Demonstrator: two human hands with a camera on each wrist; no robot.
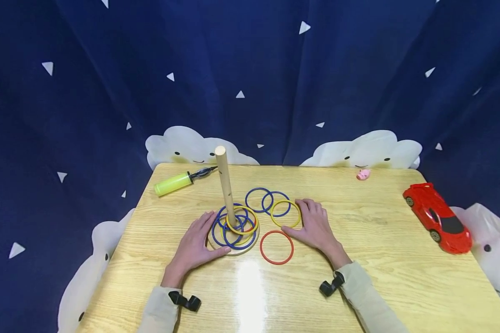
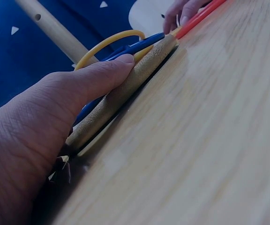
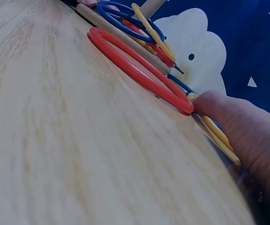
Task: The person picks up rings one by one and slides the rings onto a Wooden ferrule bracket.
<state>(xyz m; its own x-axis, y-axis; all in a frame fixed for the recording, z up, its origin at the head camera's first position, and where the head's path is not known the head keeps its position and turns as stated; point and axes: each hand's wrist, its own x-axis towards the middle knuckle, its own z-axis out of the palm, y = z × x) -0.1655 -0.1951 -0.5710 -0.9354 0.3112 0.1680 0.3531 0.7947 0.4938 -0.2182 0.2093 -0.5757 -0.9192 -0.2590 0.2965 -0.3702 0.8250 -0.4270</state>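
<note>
A ring toss stand, with a round wooden base [image 1: 238, 252] and an upright wooden peg [image 1: 225, 185], stands left of centre. Several blue, yellow and red rings lie loosely around the peg, one yellow ring [image 1: 256, 217] tilted over the others. My left hand [image 1: 193, 245] holds the base from its left side, thumb [image 2: 111, 70] over the front rim, other fingertips partly hidden. To the right, my right hand [image 1: 316, 225] rests beside a yellow ring [image 1: 271, 217], fingers and thumb spread around its right edge. A red ring [image 1: 277, 264] lies flat near that thumb [image 3: 210, 103].
Two overlapping blue rings [image 1: 246, 203] lie behind the yellow one. A yellow-green hand pump [image 1: 172, 184] is at the back left of the wooden table [image 1: 358, 286]. A small pink pig figure [image 1: 363, 174] sits at the back edge, and a red toy car [image 1: 439, 219] at the right.
</note>
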